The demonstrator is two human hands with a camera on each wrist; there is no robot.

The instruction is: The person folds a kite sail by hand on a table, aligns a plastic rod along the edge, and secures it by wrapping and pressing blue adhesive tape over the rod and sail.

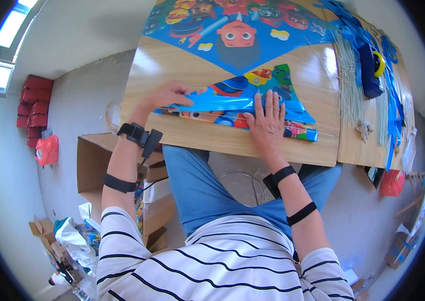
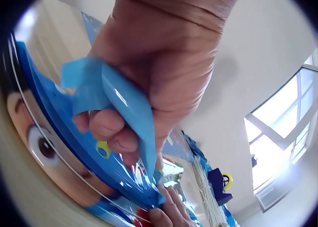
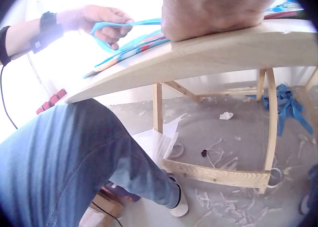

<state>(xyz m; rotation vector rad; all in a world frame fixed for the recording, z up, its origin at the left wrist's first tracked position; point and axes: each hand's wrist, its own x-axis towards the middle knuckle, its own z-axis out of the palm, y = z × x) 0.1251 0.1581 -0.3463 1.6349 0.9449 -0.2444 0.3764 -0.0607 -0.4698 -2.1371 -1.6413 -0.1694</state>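
My left hand (image 1: 168,96) grips one end of a shiny light-blue plastic strip (image 1: 217,103). In the left wrist view the strip (image 2: 130,98) passes through the curled fingers, its loose end sticking out beyond them. The strip runs across a cartoon-printed plastic sheet (image 1: 281,80) near the table's front edge. On that sheet my right hand (image 1: 267,120) lies flat, fingers straight, pressing near the strip's right part. A thin pale rod (image 2: 30,110) lies along the sheet, below the strip. In the right wrist view the strip stretches taut from the left hand (image 3: 107,26) toward the right hand (image 3: 213,13).
A large blue cartoon sheet (image 1: 237,57) covers the far side of the wooden table (image 1: 302,150). At right lie thin pale sticks (image 1: 348,85), blue strips and a dark-blue tape dispenser (image 1: 369,70) with a yellow wheel. A cardboard box (image 1: 94,163) stands left of the legs.
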